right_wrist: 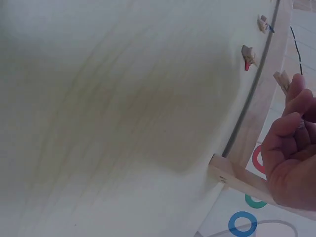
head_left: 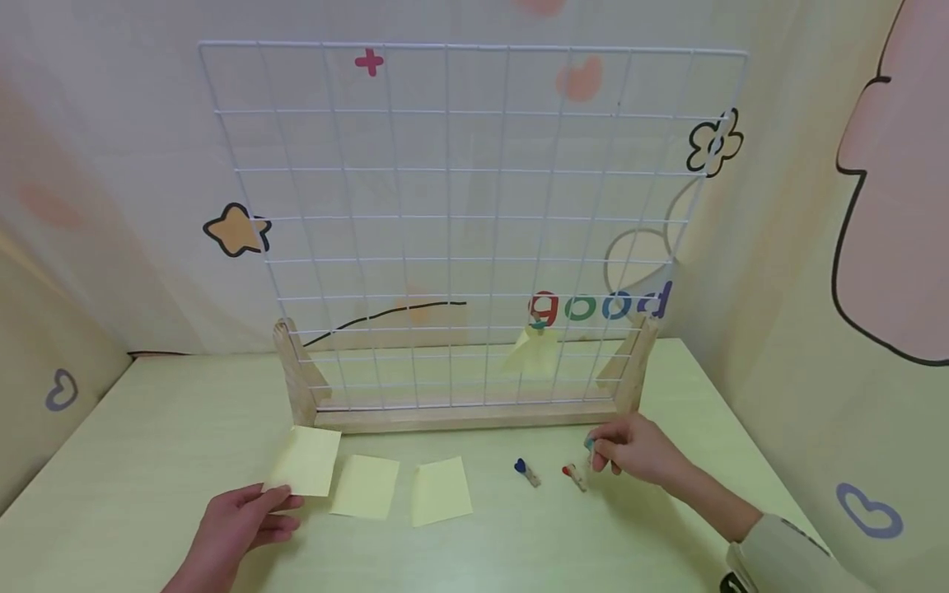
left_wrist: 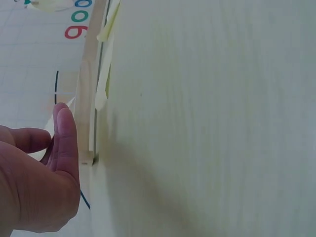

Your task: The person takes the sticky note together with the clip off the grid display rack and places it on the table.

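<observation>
My left hand (head_left: 240,523) pinches a pale yellow sticky note (head_left: 306,461) by its lower edge, raised off the table at the left. Two more sticky notes, one (head_left: 365,487) beside it and another (head_left: 442,492) farther right, lie on the table. Between the thumb and fingers of my right hand (head_left: 630,449) is a small wooden clothespin (right_wrist: 282,81) with a teal tip. Just left of that hand lie a clothespin with a red heart (head_left: 574,477) and one with a dark blue heart (head_left: 527,472).
A white wire grid (head_left: 474,198) stands upright in a wooden base (head_left: 474,418) behind the notes. One yellow note (head_left: 541,354) hangs low on the grid from a green-topped clip (head_left: 537,323). Patterned cloth (head_left: 801,272) with the coloured letters "good" surrounds the table.
</observation>
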Demonstrator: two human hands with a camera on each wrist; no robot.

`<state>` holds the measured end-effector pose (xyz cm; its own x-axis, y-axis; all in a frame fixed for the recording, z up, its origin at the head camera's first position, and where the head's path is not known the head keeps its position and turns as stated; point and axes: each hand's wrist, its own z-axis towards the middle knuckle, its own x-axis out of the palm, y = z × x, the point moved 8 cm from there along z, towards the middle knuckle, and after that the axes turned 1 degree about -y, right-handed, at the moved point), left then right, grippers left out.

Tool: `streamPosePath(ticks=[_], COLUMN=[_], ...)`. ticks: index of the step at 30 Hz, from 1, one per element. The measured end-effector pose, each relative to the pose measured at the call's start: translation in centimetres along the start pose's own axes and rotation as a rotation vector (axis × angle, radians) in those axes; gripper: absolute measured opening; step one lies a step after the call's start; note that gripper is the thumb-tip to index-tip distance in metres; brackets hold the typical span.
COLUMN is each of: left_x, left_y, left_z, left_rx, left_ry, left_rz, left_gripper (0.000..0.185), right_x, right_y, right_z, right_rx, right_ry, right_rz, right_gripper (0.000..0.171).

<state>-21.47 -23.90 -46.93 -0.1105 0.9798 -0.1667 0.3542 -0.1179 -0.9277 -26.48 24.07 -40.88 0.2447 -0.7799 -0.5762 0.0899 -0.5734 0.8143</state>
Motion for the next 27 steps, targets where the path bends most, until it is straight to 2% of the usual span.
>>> streamPosePath(ticks=[7, 17, 27], left_x=[-1.2, -1.5, -1.9], left_y=[1.0, 2.8, 2.1], left_z=[0.1, 0.1, -0.2], left_rx=[-0.046, -0.068, -0.027], left_ry=[-0.003, 0.016, -0.036], left_rz=[0.02, 0.093, 0.227], left_gripper=[0.036, 0.032, 0.027], right_x=[0.3, 0.9, 1.1], right_y=[-1.8, -3.3, -3.3], right_z=[0.0, 0.6, 0.7], right_rx=[0.068, 0.075, 0.068], right_ry=[0.053, 0.082, 0.062], right_rz=[-0.01, -0.058, -0.089], right_gripper=[0.019, 0.019, 0.019])
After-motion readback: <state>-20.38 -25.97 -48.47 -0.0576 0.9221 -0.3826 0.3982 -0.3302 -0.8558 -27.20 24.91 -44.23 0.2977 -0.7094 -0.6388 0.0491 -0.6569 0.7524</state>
